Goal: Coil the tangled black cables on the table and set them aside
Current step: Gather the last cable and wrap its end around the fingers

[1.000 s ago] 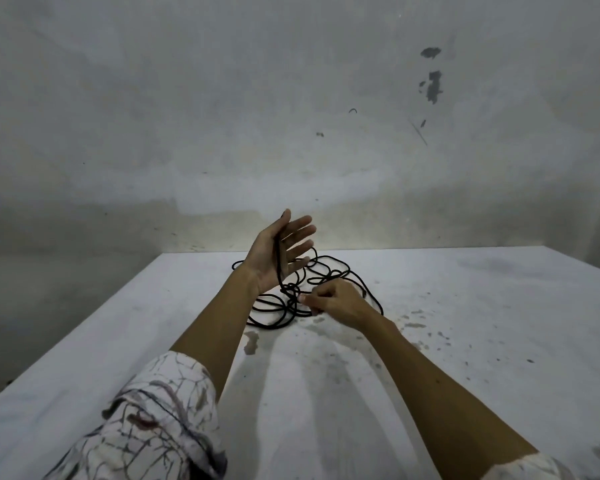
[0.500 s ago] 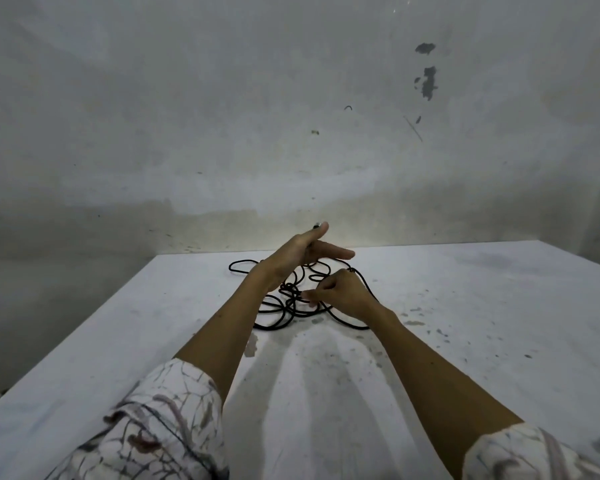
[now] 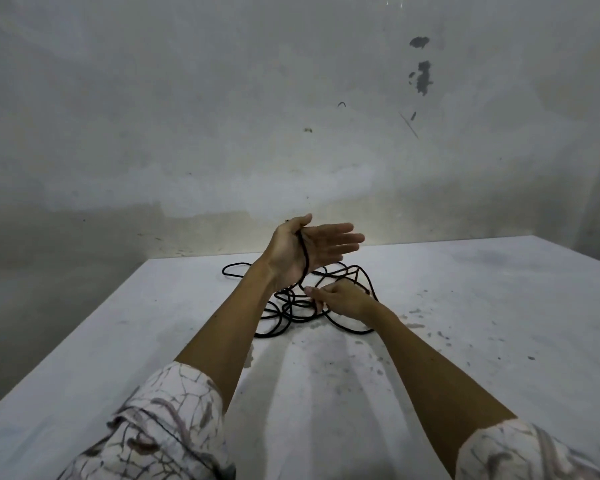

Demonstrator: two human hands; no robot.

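1. Holding a strand under its thumb, the left hand (image 3: 303,252) is raised palm-up, fingers straight; the strand runs across the palm and drops towards the wrist.
2. Pinching another strand low, the right hand (image 3: 342,299) has curled fingers, just below and right of the left.
3. The black cables (image 3: 291,317) sprawl on the table (image 3: 465,306) beneath and between both hands, loops trailing leftward past the left wrist.
4. Judging by this, the right hand, nearer the pile, should feed the slack upward.
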